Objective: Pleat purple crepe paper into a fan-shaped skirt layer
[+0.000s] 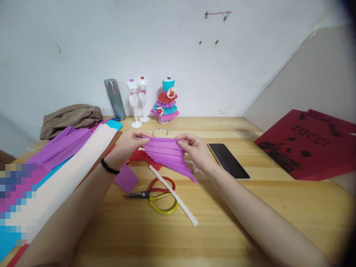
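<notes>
Between my two hands a pleated sheet of purple crepe paper (168, 152) is stretched above the table. My left hand (132, 142) pinches its upper left corner, and my right hand (191, 146) pinches the upper right one. The folds fan down to a point at the lower right. Partly hidden behind it lies pleated red paper (139, 155). Below my hands are scissors (143, 194) with one red and one yellow handle. A white strip (175, 196) lies across the handles. Near my left wrist rests a small purple paper piece (126, 178).
Crepe paper sheets (80, 155) in several colours fill the left side. At the back stand a bottle (115, 100), two bare mini mannequins (134, 99) and one in a ruffled dress (167, 100). A metal ring (160, 129), a phone (229, 161) and a red bag (303, 148) lie beyond.
</notes>
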Action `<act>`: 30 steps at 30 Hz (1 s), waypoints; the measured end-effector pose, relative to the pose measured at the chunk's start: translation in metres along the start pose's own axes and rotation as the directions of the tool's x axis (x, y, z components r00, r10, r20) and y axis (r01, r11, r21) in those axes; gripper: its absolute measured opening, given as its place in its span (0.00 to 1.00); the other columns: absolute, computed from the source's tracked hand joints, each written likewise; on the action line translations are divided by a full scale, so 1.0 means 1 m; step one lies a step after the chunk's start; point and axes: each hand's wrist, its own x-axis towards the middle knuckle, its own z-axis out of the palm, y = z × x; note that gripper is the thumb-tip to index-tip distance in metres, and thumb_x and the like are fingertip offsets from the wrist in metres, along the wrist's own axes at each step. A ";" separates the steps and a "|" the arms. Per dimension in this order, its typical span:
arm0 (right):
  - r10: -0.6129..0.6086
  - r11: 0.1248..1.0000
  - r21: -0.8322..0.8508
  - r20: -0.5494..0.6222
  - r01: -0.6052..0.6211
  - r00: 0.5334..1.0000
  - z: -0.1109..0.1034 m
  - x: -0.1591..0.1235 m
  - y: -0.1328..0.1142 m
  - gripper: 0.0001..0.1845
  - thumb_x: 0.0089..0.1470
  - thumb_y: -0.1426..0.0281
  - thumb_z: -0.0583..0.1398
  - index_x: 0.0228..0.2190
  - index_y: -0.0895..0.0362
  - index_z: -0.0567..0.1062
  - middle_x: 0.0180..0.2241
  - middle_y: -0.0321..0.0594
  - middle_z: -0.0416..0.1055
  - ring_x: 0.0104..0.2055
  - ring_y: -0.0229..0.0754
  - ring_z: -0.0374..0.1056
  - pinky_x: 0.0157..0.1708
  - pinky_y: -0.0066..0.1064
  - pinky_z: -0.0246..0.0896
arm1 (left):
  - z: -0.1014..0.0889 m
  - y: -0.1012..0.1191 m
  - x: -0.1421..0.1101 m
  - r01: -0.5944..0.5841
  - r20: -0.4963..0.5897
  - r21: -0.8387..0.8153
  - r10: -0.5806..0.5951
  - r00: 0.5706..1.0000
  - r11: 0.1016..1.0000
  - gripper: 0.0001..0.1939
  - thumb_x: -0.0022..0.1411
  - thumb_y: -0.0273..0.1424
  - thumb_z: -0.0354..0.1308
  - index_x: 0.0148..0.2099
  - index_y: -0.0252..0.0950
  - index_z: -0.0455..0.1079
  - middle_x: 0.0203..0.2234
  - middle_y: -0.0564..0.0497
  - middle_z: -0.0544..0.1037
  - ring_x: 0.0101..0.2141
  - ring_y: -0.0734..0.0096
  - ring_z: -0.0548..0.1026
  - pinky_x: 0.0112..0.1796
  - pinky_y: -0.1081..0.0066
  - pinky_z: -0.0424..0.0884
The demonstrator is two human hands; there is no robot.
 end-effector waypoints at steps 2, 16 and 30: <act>0.021 0.998 0.067 -0.018 -0.020 1.000 -0.001 0.001 0.002 0.10 0.42 0.64 0.66 0.27 0.55 0.76 0.20 0.31 0.69 0.21 0.34 0.59 0.23 0.28 0.54 | -0.001 -0.001 0.000 -0.030 0.000 0.024 0.030 1.000 0.999 0.08 0.45 0.30 0.65 0.31 0.34 0.76 0.26 0.50 0.79 0.28 0.71 0.73 0.32 0.71 0.69; 0.148 0.909 0.395 -0.012 -0.131 0.989 0.000 0.003 -0.004 0.07 0.29 0.73 0.67 0.20 0.54 0.81 0.21 0.34 0.75 0.24 0.35 0.64 0.26 0.28 0.57 | -0.009 -0.008 0.004 -0.223 0.020 0.051 0.222 0.975 0.973 0.08 0.46 0.32 0.67 0.32 0.36 0.79 0.35 0.47 0.82 0.39 0.63 0.77 0.41 0.66 0.72; 0.115 0.967 0.234 -0.038 -0.103 0.993 0.003 0.000 0.005 0.10 0.32 0.68 0.71 0.21 0.56 0.78 0.21 0.33 0.74 0.22 0.32 0.63 0.26 0.27 0.56 | -0.009 -0.005 0.002 -0.147 0.029 0.070 0.146 0.989 0.987 0.12 0.44 0.35 0.69 0.32 0.35 0.78 0.35 0.47 0.81 0.38 0.63 0.77 0.41 0.64 0.72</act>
